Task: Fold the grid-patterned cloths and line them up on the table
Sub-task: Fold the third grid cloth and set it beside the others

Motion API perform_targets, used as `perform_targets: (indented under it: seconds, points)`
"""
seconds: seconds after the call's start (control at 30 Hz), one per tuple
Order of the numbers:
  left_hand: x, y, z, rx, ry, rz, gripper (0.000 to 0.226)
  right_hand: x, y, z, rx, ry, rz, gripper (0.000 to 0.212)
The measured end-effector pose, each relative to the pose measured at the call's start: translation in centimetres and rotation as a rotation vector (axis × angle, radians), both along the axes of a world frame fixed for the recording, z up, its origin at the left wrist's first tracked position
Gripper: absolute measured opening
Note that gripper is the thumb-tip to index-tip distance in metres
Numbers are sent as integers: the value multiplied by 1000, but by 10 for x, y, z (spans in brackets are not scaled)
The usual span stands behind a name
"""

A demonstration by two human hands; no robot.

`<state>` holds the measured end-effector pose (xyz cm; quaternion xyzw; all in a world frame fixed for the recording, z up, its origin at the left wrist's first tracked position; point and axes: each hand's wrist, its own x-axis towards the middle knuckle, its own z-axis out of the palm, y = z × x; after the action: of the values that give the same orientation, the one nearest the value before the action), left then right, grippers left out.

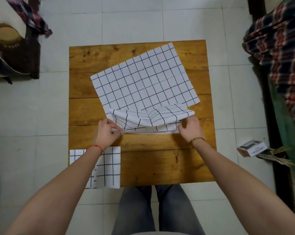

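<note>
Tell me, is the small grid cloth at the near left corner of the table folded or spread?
Folded. The small cloth lies as a compact rectangle with a layered edge showing, unlike the large cloth.

Both your bare forearms reach forward, angling in toward each other. Your left hand [107, 131] is knuckles up, its fingers [117, 131] curled in a pinch. Your right hand [191, 128] mirrors it, with its fingers [180, 127] also pinched, palm down.
</note>
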<state>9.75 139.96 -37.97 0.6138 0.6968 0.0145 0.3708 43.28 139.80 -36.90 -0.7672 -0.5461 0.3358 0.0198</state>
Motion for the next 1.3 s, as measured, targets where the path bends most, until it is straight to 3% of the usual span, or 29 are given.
perform_targets:
  seconds: [0.17,0.27,0.37,0.5,0.67,0.73,0.9,1.2,1.3]
  points:
    - [10,16,24,17,4,70,19,-1,22,25,261,296,-523,27]
    - [11,30,37,56,28,100,26,-1,41,35,233,564,-697,25]
    - [10,39,43,13,47,15,29,-1,60,35,142,659,-669,22]
    - [15,43,47,-108,29,27,38,-4,71,31,216,654,-734,26]
    - [15,64,49,191,-177,414,16,-4,76,35,225,636,-671,36]
    - [17,80,53,220,-227,521,22,-2,79,36,220,638,-665,37]
    - [20,110,60,39,-296,493,49,0,86,37,188,628,-662,38]
    - [20,149,52,-118,-195,473,47,0,107,39,181,661,-661,37]
    - [15,151,48,-140,-318,553,40,-1,113,38,202,646,-709,36]
